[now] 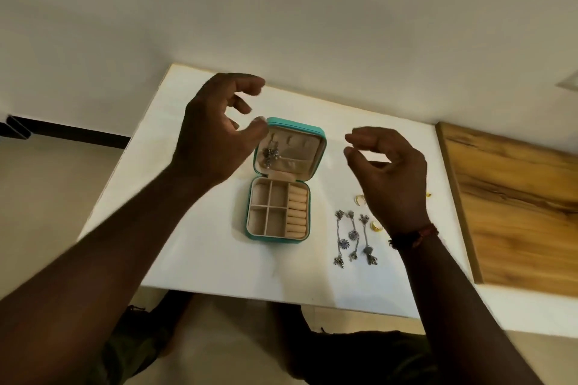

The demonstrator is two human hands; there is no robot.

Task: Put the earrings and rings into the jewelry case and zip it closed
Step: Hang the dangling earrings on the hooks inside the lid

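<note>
Both bare forearms are held up over the desk. The left arm is extended from 7 o'clock toward 1 o'clock, and the left hand (215,134) is held with fingers loosely curved and thumb apart, nothing gripped. The right arm is extended from 5 o'clock toward 11 o'clock. The right hand (391,172) is cupped, fingers bent toward 9 o'clock above the thumb, nothing held.

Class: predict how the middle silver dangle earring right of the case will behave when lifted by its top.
Probably floppy: the middle dangle earring looks like thin chain joining small charms, so it should hang and swing. Likely light, being slender. Its bottom cluster may snag the neighbouring earrings lying close.
</note>
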